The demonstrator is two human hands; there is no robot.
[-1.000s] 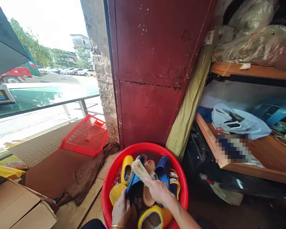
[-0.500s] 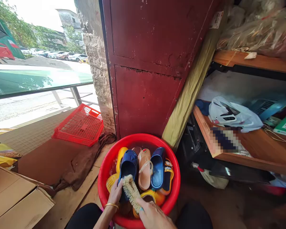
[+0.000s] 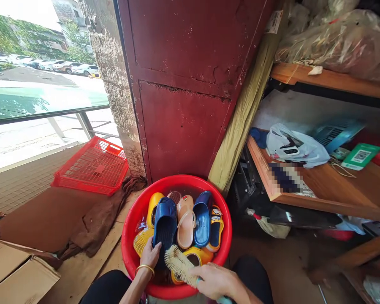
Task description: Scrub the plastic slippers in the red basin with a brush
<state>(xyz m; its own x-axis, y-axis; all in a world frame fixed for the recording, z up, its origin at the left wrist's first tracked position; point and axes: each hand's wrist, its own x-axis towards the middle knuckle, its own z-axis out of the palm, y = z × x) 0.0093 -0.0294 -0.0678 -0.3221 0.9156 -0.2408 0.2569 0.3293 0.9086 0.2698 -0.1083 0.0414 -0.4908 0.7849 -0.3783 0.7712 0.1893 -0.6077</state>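
- The left hand (image 3: pixel 149 254) has its fingers closed on the lower end of a navy slide sandal (image 3: pixel 164 219), which stands tilted near the near rim of a red plastic basin (image 3: pixel 177 179).
- The right hand (image 3: pixel 215 280) grips a bristle scrubbing brush (image 3: pixel 180 265), its long axis slanting up-left, the bristles just beside the sandal and nearer the left hand.
- A peach sandal (image 3: pixel 185 223) and a blue slide sandal (image 3: pixel 202 218) lie beside it.
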